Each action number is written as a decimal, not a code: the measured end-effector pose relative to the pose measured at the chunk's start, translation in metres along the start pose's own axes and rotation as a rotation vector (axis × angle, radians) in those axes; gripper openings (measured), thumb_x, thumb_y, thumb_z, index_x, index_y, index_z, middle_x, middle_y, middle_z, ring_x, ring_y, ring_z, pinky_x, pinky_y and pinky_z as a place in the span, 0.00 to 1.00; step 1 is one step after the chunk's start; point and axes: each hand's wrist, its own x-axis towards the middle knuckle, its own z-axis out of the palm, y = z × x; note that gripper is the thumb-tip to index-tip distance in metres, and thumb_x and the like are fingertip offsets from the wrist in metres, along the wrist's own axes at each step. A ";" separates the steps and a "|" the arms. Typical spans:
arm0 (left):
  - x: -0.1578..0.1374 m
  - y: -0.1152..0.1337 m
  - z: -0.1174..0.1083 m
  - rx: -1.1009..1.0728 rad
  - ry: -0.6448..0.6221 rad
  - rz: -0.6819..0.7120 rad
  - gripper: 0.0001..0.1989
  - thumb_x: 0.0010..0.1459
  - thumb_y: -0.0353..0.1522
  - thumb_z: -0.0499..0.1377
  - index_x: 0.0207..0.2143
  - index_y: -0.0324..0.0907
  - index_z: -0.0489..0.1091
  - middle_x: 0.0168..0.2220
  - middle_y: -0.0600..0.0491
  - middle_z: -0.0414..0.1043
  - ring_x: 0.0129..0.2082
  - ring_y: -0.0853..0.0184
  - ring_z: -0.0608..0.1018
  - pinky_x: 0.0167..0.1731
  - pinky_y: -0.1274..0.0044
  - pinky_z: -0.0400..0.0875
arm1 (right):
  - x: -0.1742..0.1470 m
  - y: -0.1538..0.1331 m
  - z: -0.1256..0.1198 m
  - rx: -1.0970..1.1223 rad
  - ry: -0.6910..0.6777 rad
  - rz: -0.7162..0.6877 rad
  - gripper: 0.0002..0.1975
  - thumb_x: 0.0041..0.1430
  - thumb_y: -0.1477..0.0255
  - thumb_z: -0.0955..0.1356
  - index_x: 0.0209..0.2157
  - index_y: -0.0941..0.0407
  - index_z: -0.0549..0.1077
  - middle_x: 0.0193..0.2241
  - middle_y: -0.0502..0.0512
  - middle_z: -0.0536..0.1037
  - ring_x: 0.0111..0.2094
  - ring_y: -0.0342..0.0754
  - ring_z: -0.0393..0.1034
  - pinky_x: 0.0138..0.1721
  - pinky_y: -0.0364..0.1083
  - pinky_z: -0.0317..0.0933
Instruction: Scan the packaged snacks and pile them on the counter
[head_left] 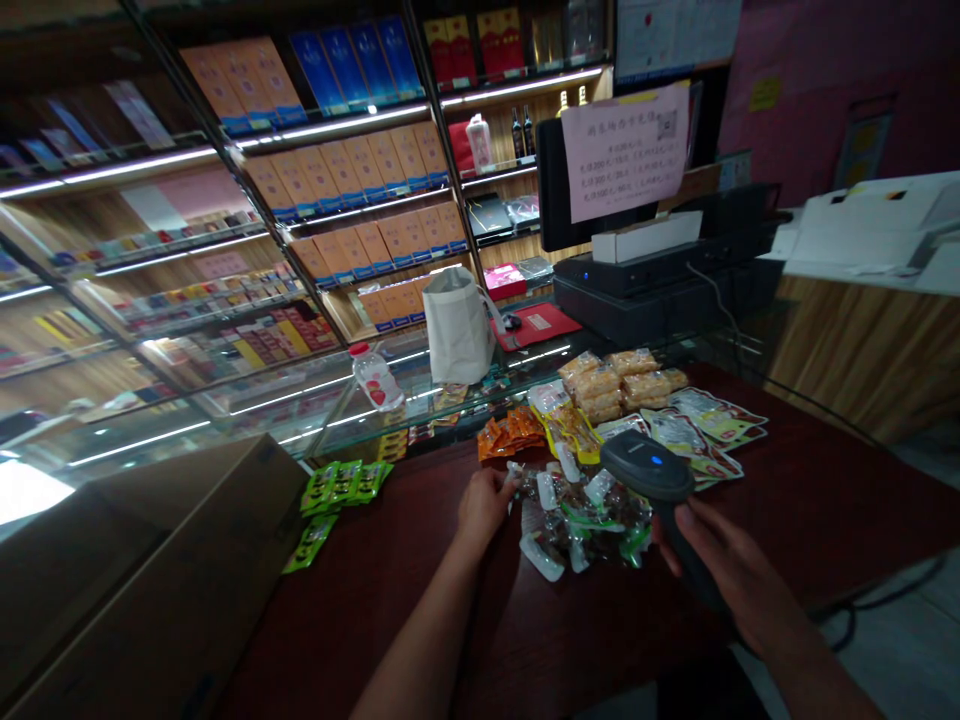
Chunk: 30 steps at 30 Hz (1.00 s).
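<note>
My right hand (724,560) is wrapped round the handle of a dark barcode scanner (649,465), which shows a blue light on its head. The scanner is held above a pile of clear snack packets (577,515) with dark contents, white labels and green parts. At the pile's left edge my left hand (484,505) has its fingers closed on the end of one packet. Just behind lie orange sachets (512,432) and a yellow-edged snack bag (566,420). Flat white and green pouches (694,435) are spread behind the scanner.
Green sachets (345,485) lie beside a large cardboard box (172,560) at left. Wrapped beige snacks (619,385) are stacked at the table's back. A bottle (375,378) and white bag (456,325) stand on the glass counter. A monitor (551,190) stands at back right.
</note>
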 end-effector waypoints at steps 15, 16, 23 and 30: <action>-0.027 -0.035 -0.043 -0.375 0.096 0.013 0.10 0.58 0.41 0.54 0.31 0.46 0.61 0.20 0.59 0.69 0.18 0.68 0.72 0.20 0.79 0.64 | -0.004 0.000 0.011 -0.103 -0.060 -0.030 0.25 0.59 0.46 0.65 0.30 0.54 0.73 0.19 0.48 0.72 0.24 0.48 0.65 0.29 0.46 0.57; -0.031 -0.035 -0.047 -0.446 0.106 0.003 0.11 0.57 0.43 0.56 0.33 0.46 0.61 0.21 0.59 0.70 0.18 0.68 0.72 0.19 0.79 0.64 | -0.005 0.000 0.014 -0.115 -0.074 -0.032 0.25 0.59 0.46 0.64 0.30 0.54 0.74 0.19 0.48 0.72 0.24 0.48 0.65 0.28 0.46 0.56; -0.053 -0.047 -0.062 -0.895 0.063 -0.135 0.26 0.45 0.44 0.69 0.43 0.41 0.70 0.29 0.55 0.77 0.25 0.68 0.78 0.23 0.79 0.74 | -0.007 0.008 0.039 -0.183 -0.172 -0.043 0.25 0.61 0.47 0.63 0.29 0.54 0.74 0.20 0.48 0.72 0.24 0.48 0.65 0.29 0.46 0.56; -0.054 -0.064 -0.067 -1.168 -0.071 -0.282 0.21 0.37 0.34 0.74 0.37 0.37 0.77 0.39 0.48 0.81 0.37 0.64 0.82 0.42 0.75 0.79 | -0.012 0.022 0.067 -0.240 -0.191 -0.094 0.23 0.62 0.49 0.63 0.29 0.54 0.73 0.19 0.47 0.71 0.22 0.48 0.65 0.28 0.46 0.57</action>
